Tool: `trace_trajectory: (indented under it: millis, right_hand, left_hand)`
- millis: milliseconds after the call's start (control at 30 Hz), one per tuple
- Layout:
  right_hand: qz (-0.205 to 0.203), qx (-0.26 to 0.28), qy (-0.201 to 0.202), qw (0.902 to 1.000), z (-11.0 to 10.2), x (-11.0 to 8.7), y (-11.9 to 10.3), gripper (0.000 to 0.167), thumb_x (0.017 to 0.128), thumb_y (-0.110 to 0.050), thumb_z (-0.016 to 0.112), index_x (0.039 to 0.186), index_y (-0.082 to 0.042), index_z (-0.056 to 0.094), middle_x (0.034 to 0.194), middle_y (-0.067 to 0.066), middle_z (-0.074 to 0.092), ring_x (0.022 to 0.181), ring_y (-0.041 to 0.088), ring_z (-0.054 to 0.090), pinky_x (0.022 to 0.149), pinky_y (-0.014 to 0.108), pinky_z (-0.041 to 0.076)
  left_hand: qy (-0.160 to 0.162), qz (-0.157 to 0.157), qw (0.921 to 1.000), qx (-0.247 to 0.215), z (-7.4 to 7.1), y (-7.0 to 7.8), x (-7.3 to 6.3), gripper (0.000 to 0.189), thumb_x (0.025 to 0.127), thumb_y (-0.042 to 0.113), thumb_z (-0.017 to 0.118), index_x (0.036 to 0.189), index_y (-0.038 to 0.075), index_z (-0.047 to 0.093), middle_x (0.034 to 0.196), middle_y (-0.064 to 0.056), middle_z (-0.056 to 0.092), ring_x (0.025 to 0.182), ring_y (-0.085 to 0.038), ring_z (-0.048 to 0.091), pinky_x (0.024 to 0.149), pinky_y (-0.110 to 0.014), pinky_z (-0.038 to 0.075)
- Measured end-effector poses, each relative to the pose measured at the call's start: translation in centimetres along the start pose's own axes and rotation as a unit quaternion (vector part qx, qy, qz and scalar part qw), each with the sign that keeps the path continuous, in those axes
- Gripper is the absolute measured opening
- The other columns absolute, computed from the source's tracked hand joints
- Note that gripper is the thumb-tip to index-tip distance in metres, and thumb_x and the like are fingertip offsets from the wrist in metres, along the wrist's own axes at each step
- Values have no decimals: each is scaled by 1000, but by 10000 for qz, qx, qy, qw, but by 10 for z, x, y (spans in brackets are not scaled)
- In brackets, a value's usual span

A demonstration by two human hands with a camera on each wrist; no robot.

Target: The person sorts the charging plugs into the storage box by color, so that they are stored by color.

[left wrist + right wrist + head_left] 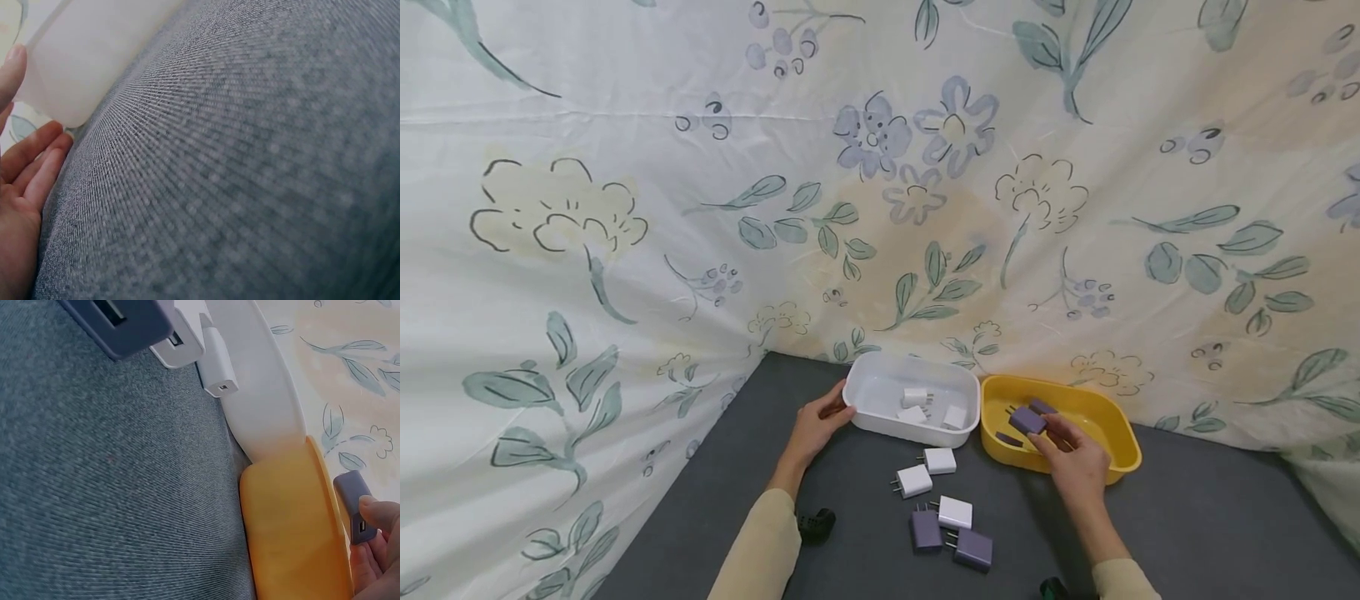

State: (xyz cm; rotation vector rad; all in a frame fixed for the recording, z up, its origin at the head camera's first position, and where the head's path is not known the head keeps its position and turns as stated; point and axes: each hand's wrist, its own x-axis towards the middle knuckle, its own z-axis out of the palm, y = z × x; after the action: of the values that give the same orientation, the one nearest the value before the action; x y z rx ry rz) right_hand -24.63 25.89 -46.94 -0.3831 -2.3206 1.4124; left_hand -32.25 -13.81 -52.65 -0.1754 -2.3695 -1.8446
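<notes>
At the left end of a white plastic bin (865, 421), my left hand (815, 425) touches the wall with thumb and fairly straight fingers. In the left wrist view its fingers (37, 162) reach the bin's lower corner. My right hand (1078, 458) pinches a purple USB wall charger (1027, 420) above the yellow bin (1120, 433), prongs pointing left. The right wrist view shows that charger (353, 503) between thumb and fingers, its port visible. Behind and below it, purple chargers (1009, 439) lie in the yellow bin, partly hidden. White chargers (914, 397) lie in the white bin.
On the dark grey tabletop (715, 500), in front of the bins, lie three white chargers (913, 481) and two purple chargers (973, 550). The bins stand side by side near a floral cloth (917, 275) hanging behind and to the left.
</notes>
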Motion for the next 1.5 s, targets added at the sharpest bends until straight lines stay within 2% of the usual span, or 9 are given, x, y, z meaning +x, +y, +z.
trace_trajectory:
  millis: [233, 500, 733, 867, 1100, 1233, 1333, 1433, 1500]
  right_hand:
    - [-74, -6, 154, 9999, -1, 3, 0, 41, 85, -22, 76, 123, -8, 67, 124, 15, 67, 115, 30, 65, 76, 1, 46]
    - [-171, -204, 332, 9991, 0, 8, -1, 43, 85, -21, 77, 123, -5, 67, 122, 17, 68, 111, 31, 66, 78, 5, 47]
    - [16, -345, 367, 9987, 1, 11, -3, 43, 86, -25, 75, 125, -6, 66, 124, 16, 67, 113, 30, 66, 85, 19, 51]
    - [35, -337, 368, 9987, 2, 13, -6, 43, 87, -24, 75, 125, -7, 65, 125, 15, 67, 114, 30, 66, 92, 33, 50]
    - [-124, -358, 364, 9986, 2, 14, -5, 44, 86, -20, 75, 126, -4, 65, 126, 17, 66, 114, 32, 65, 86, 22, 51]
    - [-186, -484, 169, 9985, -1, 16, -4, 48, 86, -15, 75, 131, -2, 61, 130, 19, 63, 118, 35, 62, 90, 31, 48]
    - [-305, -474, 181, 9982, -2, 16, -3, 46, 86, -13, 74, 129, -1, 62, 128, 20, 64, 116, 34, 63, 85, 18, 50]
    - [-402, -437, 234, 9980, -2, 16, -2, 42, 87, -13, 74, 126, -2, 64, 125, 19, 66, 114, 33, 65, 77, 1, 45]
    - [-435, -405, 259, 9979, -2, 15, -2, 41, 87, -13, 74, 125, -2, 65, 124, 18, 67, 113, 33, 65, 74, -3, 42]
  left_hand:
    - [-8, -8, 10000, 73, 0, 0, 2, 63, 86, 35, 74, 144, 26, 49, 127, -5, 67, 115, -19, 65, 95, -38, 54]
    - [5, -19, 10000, 86, 0, 0, 3, 59, 88, 31, 73, 143, 29, 51, 125, -2, 68, 114, -17, 65, 96, -38, 54]
    - [-4, 70, 9999, 118, 0, 0, 2, 62, 87, 32, 74, 144, 23, 50, 124, -7, 69, 113, -21, 65, 94, -37, 55]
    - [6, 30, 9999, 111, -1, 0, 2, 60, 87, 32, 74, 143, 27, 51, 125, -7, 68, 114, -20, 65, 94, -38, 54]
    - [-14, 26, 10000, 63, -1, -2, 1, 60, 88, 31, 73, 143, 27, 50, 128, -8, 67, 116, -22, 64, 96, -40, 54]
    - [-15, 30, 9999, 95, -1, -1, 0, 61, 88, 32, 73, 144, 25, 49, 128, -7, 67, 115, -21, 64, 95, -38, 54]
    - [7, 17, 9999, 101, -1, 0, 0, 61, 88, 32, 73, 144, 25, 50, 127, -7, 67, 115, -20, 65, 95, -39, 54]
    - [33, -12, 9999, 98, -1, 0, 1, 61, 88, 33, 73, 144, 26, 50, 127, -6, 67, 115, -20, 64, 96, -40, 54]
    - [41, -28, 9999, 110, -1, 0, 1, 61, 87, 33, 73, 143, 27, 50, 127, -6, 67, 115, -19, 64, 96, -40, 53]
